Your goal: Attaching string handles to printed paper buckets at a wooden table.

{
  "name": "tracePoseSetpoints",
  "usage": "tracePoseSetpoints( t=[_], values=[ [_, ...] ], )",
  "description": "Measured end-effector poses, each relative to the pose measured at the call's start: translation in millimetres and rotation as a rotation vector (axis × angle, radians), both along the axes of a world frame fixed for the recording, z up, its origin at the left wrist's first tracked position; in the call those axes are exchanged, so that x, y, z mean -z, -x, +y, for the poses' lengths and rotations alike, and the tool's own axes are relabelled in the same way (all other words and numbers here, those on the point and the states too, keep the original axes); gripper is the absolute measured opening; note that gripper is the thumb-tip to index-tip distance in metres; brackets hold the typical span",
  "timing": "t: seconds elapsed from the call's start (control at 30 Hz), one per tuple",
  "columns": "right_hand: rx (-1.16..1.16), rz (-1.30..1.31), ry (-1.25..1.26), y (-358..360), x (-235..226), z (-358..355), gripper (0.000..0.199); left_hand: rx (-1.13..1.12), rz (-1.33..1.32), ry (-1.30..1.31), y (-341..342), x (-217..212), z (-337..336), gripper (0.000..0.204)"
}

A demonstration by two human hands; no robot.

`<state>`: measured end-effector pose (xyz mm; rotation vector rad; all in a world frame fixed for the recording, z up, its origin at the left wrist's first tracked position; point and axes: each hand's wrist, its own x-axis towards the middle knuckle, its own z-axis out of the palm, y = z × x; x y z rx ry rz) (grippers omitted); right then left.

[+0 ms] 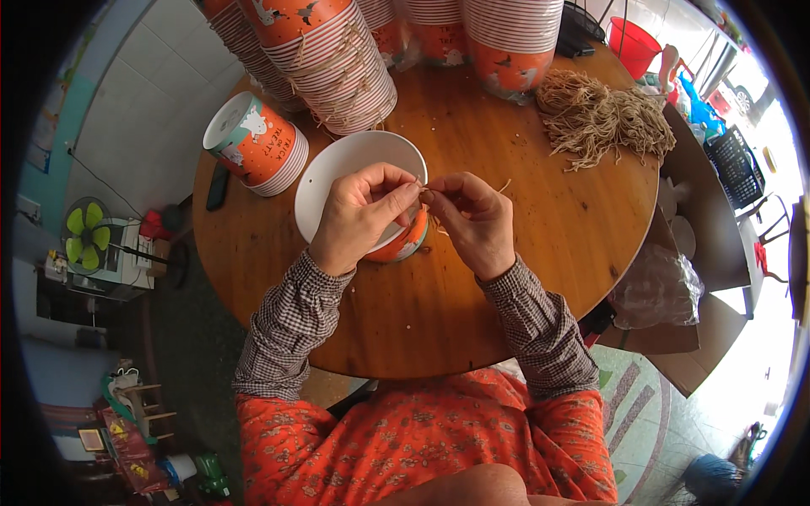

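A white-lined paper bucket (pixel 359 150) with an orange printed outside stands tilted on the round wooden table (pixel 405 329), its mouth toward me. My left hand (pixel 364 215) reaches across the mouth, closed in a pinch at the right side of the rim. Against it, my right hand (pixel 474 218) is pinched too, thumb and forefinger meeting the left fingertips. A thin piece of tan twine (pixel 506 185) is between the fingers, with a loose end sticking out past my right hand. The fingers cover most of the twine and that stretch of the rim.
Tall nested stacks of orange buckets (pixel 337 72) crowd the table's far side. A shorter stack (pixel 261 143) lies tilted at the left, by a dark phone (pixel 218 185). A tan twine bundle (pixel 603 118) lies far right. An open cardboard box (pixel 709 211) stands beyond the right edge.
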<state>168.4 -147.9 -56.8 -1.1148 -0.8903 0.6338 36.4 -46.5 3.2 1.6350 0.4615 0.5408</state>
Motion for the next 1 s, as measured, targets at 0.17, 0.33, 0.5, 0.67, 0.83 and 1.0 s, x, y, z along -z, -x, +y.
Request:
tracePoseSetpoints(
  t=[0.17,0.33,0.5,0.67,0.83,1.0],
  values=[
    [0.097,-0.288,-0.056,2,-9,-4,0.008,-0.091,-0.043,-0.086,-2,3,-1,0.009],
    [0.131,-0.278,-0.092,2,-5,-1,0.010,-0.122,0.017,-0.407,-1,7,-5,0.008],
    [0.120,-0.252,-0.088,2,-3,0,0.010,-0.164,-0.018,-0.794,-3,2,-8,0.011],
    [0.078,-0.206,-0.042,2,-5,-2,0.011,-0.190,-0.020,-0.960,-4,2,-12,0.014],
    [-0.016,-0.075,-0.011,1,0,-1,0.011,-0.201,-0.013,-0.935,-4,3,-12,0.011],
    [-0.005,-0.056,-0.019,2,-2,-1,0.011,-0.113,0.008,-0.647,-1,4,-4,0.007]
  ],
)
